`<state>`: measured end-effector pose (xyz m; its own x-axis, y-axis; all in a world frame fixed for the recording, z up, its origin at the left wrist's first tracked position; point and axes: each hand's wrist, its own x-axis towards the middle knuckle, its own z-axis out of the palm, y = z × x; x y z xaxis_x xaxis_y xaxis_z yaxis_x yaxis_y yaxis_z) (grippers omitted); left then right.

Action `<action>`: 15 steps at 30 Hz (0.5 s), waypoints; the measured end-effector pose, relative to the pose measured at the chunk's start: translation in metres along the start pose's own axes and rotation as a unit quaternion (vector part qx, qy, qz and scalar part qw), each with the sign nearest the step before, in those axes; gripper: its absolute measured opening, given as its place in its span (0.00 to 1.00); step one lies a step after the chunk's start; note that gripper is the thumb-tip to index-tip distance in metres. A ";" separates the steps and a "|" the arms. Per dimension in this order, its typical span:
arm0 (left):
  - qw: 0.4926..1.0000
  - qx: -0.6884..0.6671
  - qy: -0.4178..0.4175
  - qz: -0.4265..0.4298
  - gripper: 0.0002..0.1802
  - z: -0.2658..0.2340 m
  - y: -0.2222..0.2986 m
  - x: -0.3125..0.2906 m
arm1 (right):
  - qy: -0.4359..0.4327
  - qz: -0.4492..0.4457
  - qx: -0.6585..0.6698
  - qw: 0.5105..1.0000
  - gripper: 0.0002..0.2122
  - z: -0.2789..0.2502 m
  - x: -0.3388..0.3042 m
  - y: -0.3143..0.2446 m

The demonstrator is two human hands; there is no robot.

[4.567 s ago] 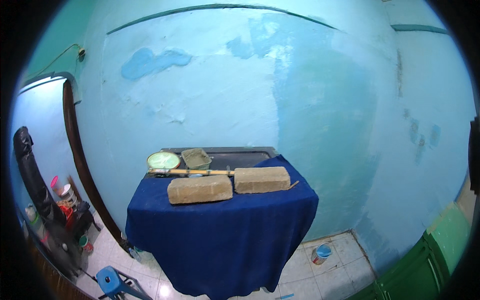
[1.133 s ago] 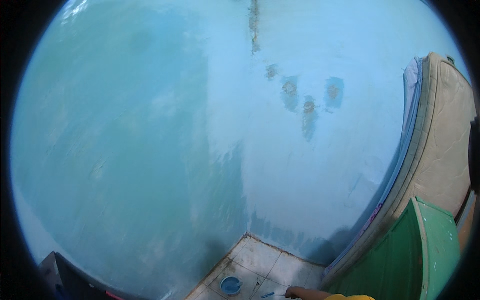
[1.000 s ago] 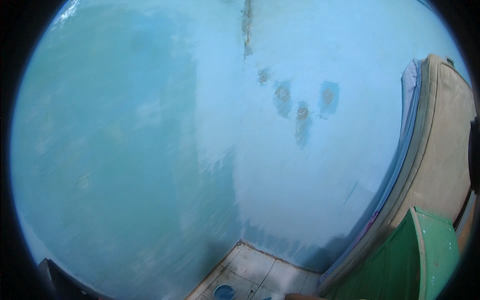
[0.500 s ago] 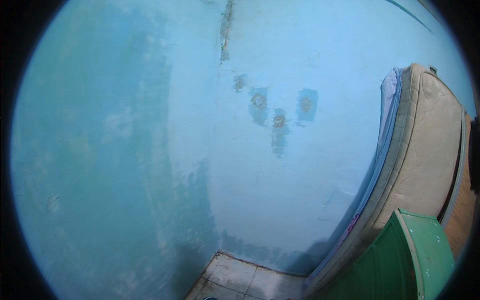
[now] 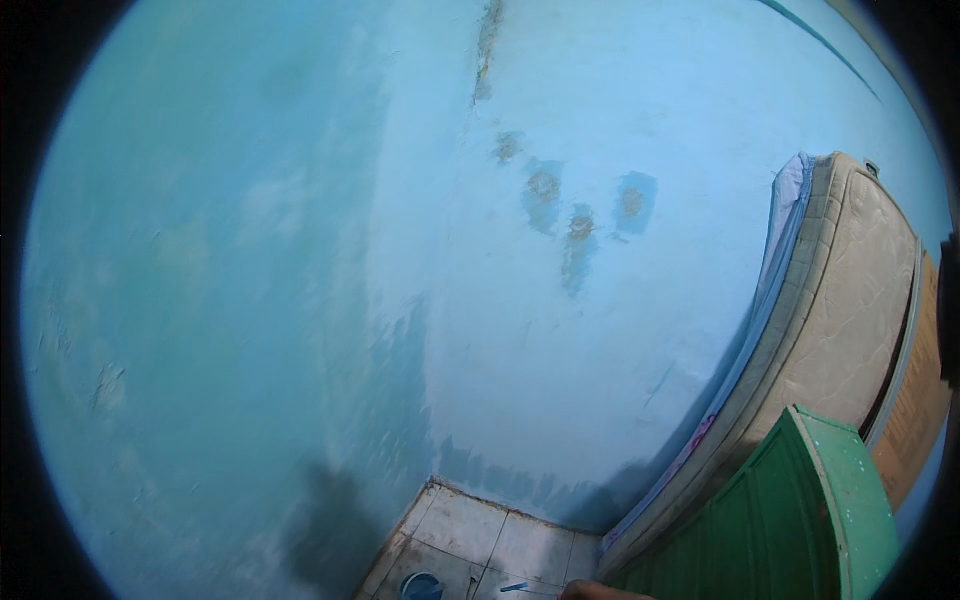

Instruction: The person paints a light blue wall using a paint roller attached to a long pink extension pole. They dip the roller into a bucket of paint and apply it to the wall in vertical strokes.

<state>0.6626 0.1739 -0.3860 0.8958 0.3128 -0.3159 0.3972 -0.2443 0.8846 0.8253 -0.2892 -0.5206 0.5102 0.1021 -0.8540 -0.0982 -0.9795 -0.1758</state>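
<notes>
Blue tool (image 5: 513,587) beside my right hand (image 5: 600,592), which points left, near the floor's (image 5: 462,528) back corner; fingers mostly cropped, can't tell grip.

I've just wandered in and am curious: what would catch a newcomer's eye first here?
Probably the patchy blue walls, with rough, darker spots at upper middle. At right, a beige mattress stands upright, partly behind a green cabinet. At the bottom edge, the right hand barely shows beside a blue-ended tool, near a round bucket.
</notes>
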 end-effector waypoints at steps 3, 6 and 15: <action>0.993 0.023 0.010 -0.114 0.29 -0.012 -0.075 -0.012 | -0.013 0.004 -0.013 1.000 0.26 0.007 0.007 -0.001; 0.968 0.031 0.033 -0.247 0.29 -0.018 -0.148 -0.041 | -0.030 -0.018 -0.036 0.999 0.26 0.006 0.028 -0.009; 0.907 0.018 0.143 -0.395 0.31 0.115 -0.273 -0.211 | -0.094 0.036 -0.123 0.987 0.28 -0.022 0.045 0.044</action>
<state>0.3882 0.0690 -0.6005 0.2413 0.6280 -0.7399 0.9039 0.1320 0.4069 0.8629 -0.3311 -0.5562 0.3391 0.0385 -0.9399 0.0943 -0.9955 -0.0068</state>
